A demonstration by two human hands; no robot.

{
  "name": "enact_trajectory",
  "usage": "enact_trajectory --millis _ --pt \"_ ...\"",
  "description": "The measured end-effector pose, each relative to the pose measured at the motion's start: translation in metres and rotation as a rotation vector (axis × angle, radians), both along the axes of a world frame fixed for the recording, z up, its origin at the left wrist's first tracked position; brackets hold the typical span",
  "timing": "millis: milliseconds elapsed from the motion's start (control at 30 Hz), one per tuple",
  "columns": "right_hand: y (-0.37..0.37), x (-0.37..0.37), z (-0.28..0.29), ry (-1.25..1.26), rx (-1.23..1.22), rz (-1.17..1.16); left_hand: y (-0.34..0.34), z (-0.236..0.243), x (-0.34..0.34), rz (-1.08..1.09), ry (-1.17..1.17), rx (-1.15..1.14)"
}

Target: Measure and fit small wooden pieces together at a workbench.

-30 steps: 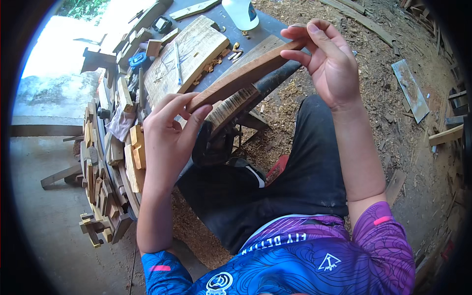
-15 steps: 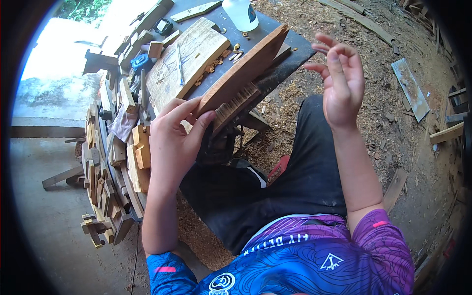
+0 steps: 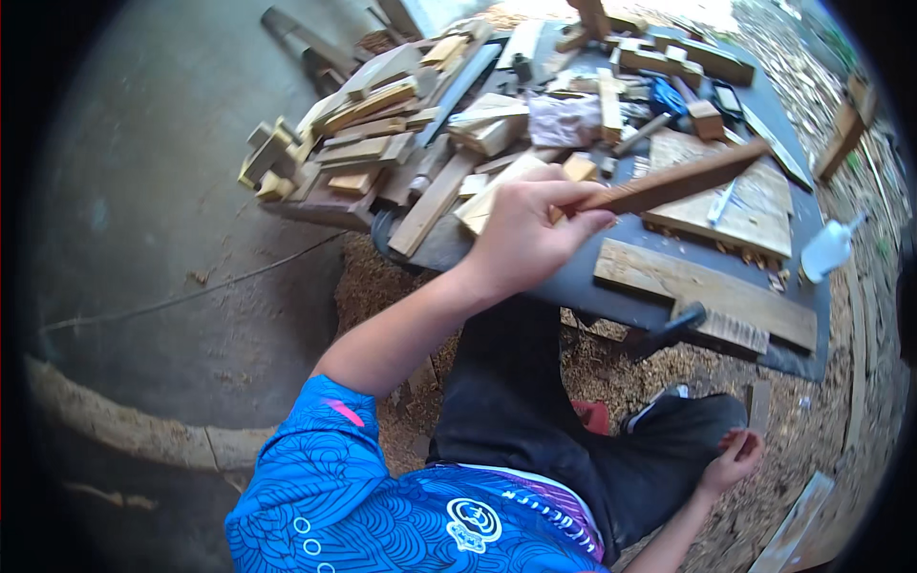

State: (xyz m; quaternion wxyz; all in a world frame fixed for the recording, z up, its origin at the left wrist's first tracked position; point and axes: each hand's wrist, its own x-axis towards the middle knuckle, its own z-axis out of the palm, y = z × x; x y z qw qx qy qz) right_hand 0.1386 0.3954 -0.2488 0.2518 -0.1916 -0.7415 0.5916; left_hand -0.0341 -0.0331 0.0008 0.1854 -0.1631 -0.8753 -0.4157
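Note:
My left hand (image 3: 530, 229) pinches one end of a reddish-brown wooden strip (image 3: 678, 181) between thumb and fingers. The strip's free end points to the far right, raised over the bench. Down by my knee, my right hand (image 3: 734, 463) holds nothing that I can see, its fingers loosely bent. Below the strip, a plank (image 3: 707, 286) lies along the bench's near edge, with a clamp (image 3: 674, 331) and a notched wood block (image 3: 731, 334) beside it. A wide pale board (image 3: 769, 210) with a thin white tool (image 3: 721, 205) on it lies behind the plank.
Many wood offcuts (image 3: 377, 119) are heaped over the left of the dark bench (image 3: 573, 291). A pinkish rag (image 3: 565, 119) lies among them. A translucent bottle (image 3: 827, 250) stands at the right edge. Wood shavings (image 3: 611, 358) litter the ground below.
My view has swung left, so the bench now shows more fully. The strip has come away from the plank at the bench edge, in my left hand. My right hand has dropped down to my knee.

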Motion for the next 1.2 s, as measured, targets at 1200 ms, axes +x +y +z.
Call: enact_trajectory --millis 1200 --pt "-0.019 -0.026 0.004 -0.257 0.317 0.186 -0.288 0.032 -0.018 0.339 -0.088 -0.723"
